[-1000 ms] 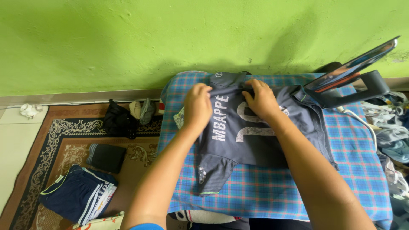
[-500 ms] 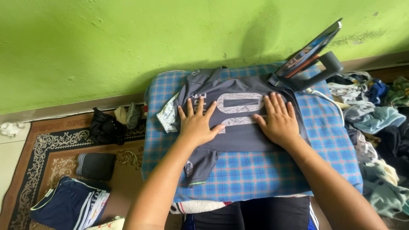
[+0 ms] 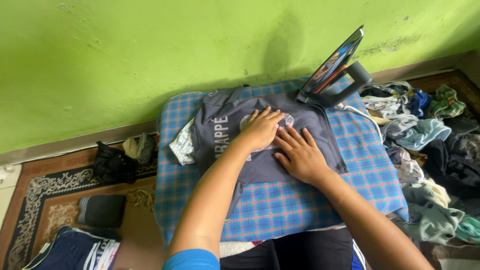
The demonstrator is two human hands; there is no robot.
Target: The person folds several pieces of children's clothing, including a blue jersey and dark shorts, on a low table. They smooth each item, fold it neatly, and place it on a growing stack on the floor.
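Both your hands are down flat on the grey jersey (image 3: 260, 150), which lies back-side up across the blue checked ironing pad (image 3: 300, 205), near the pad's far half and close to the green wall (image 3: 150, 60). Your left hand (image 3: 260, 129) sits over the pale printed number, palm down, fingers stretched out and held close together, tips pointing toward the iron. Your right hand (image 3: 300, 156) lies just beside it, nearer you, palm pressing the cloth, fingers fanned apart and touching the left hand's edge. Neither hand pinches anything; both simply press the fabric. One grey sleeve hangs toward you off the jersey's left side, and a small pale patterned cloth (image 3: 182, 146) peeks out from under its left edge.

The iron (image 3: 334, 67) stands upright on its heel at the far right corner of the pad, just beyond the jersey's shoulder, soleplate tilted and facing left, its white cord (image 3: 365, 117) trailing off to the right.

No basket or bin shows here: the loose laundry (image 3: 430, 150) lies heaped straight on the floor to your right, well mixed in blues, greens and greys. To your left, on the patterned rug (image 3: 40, 200), sit a folded dark garment (image 3: 102, 210), a navy striped piece (image 3: 75, 250) and a black crumpled bundle (image 3: 112, 164), all apart from the pad
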